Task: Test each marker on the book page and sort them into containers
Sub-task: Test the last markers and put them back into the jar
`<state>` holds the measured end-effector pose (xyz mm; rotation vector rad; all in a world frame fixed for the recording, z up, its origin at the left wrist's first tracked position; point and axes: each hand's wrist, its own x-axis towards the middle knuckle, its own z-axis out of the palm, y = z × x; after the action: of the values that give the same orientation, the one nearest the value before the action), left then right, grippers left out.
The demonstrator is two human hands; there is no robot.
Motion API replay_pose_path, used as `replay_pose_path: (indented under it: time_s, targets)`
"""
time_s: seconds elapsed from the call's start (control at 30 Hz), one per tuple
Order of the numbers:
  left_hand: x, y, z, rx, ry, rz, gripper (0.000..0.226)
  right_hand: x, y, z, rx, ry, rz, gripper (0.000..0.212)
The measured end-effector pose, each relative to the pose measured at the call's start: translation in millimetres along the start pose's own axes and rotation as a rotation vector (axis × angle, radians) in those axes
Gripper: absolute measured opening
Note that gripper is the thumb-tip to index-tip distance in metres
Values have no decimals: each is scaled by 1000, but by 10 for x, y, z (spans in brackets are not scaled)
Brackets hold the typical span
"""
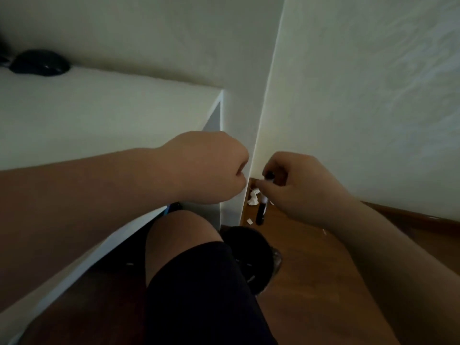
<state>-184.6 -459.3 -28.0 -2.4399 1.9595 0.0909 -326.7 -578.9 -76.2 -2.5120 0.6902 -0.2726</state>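
My right hand (296, 188) is lowered beside the white wall, near the floor corner. Its thumb and fingers pinch a dark marker (261, 214) that hangs downward, with a pale band near its upper part. The marker's top end pokes out between the fingers. My left hand (211, 168) is curled into a fist at the right end of the white desk (99, 115); nothing shows in it and its fingertips are hidden. No book page or sorting containers are in view.
A black computer mouse (39, 63) lies at the desk's far left. Crumpled white paper (254, 196) and small scraps (249, 221) lie on the wooden floor (311, 282). My knee (179, 235) and a black shoe (251, 255) are below; the wall (361, 95) closes the right.
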Motion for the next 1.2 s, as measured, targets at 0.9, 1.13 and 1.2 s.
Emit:
replay_pose_path:
  time_s: [0.9, 1.13, 1.2]
  targets:
    - [-3120, -2247, -514, -49, 433, -975, 44, 908, -3611, 982, 243, -232, -807, 21]
    - [-3629, -2676, -155, -61, 541, -1145, 35, 1278, -4565, 1839, 1, -282, -926, 17]
    - [-3657, -2763, -38, -124, 579, -1155, 33, 1492, -4678, 2062, -111, -268, -895, 9]
